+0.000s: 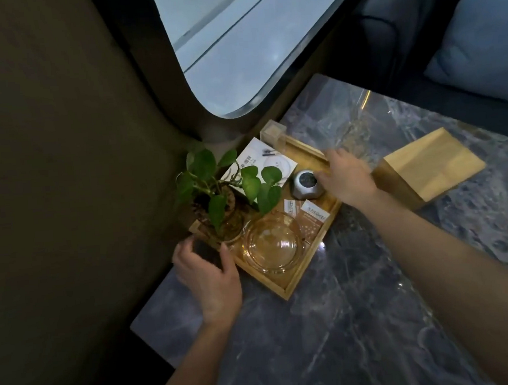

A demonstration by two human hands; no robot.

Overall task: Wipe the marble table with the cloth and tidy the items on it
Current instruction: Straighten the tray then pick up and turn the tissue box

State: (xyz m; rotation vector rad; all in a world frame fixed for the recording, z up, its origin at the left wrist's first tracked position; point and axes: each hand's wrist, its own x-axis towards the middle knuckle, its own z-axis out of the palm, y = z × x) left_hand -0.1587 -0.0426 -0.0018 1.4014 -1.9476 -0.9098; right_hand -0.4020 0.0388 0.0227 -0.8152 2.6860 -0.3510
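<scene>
Gripping: left hand (pixel 209 278) grasps the near-left corner of the wooden tray (pixel 295 282); fingers curled over its edge
Right hand (pixel 346 175): fingers bent on the tray's far-right rim; grasp unclear
Between the fingers: plant (pixel 222 188), glass ashtray (pixel 273 245), grey gadget (pixel 305 184), packets (pixel 310 221)
Tray: on the marble table (pixel 361 320); wooden box (pixel 434 164) just beyond the right fingers

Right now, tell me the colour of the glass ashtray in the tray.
Amber-tinted clear glass ashtray, best seen in the head view.
</scene>
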